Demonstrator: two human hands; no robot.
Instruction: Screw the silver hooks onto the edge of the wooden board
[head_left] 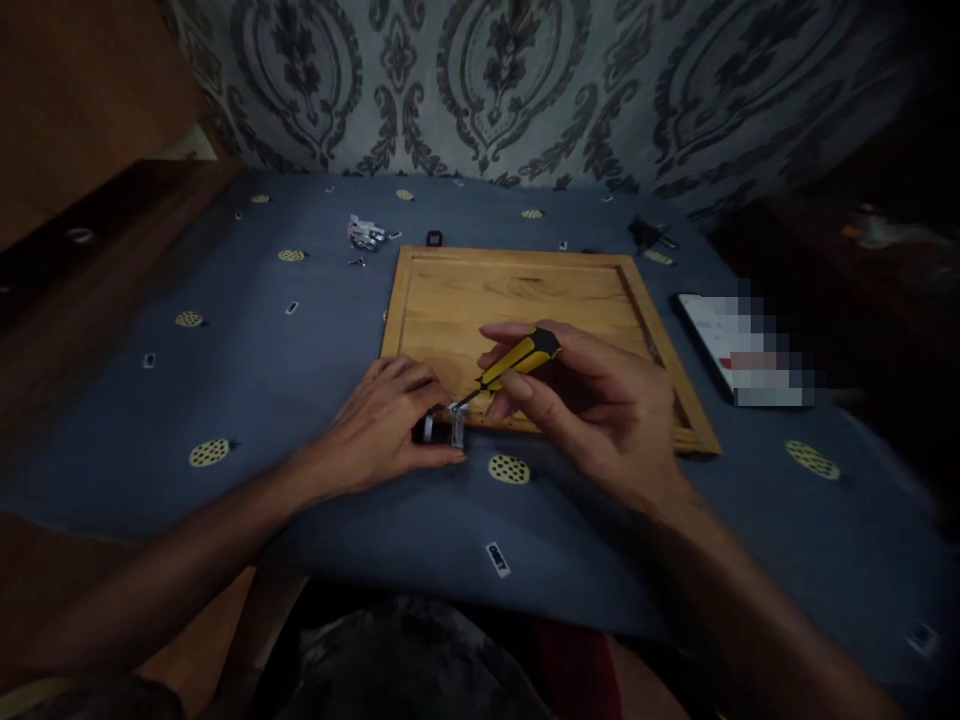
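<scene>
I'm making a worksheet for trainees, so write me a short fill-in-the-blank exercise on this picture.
1. The right hand holds a screwdriver with a black and ____ handle.
2. The screwdriver's tip is at a metal piece beside the ____ hand.
3. The phone lies to the ____ of the board.
4. The tablecloth shows yellow fruits: ____.

Missing words: yellow; left; right; pineapples.

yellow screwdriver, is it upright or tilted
Tilted: the yellow screwdriver has its handle up in the right hand, and its shaft slants down to the left, toward the metal piece at the left hand.
</scene>
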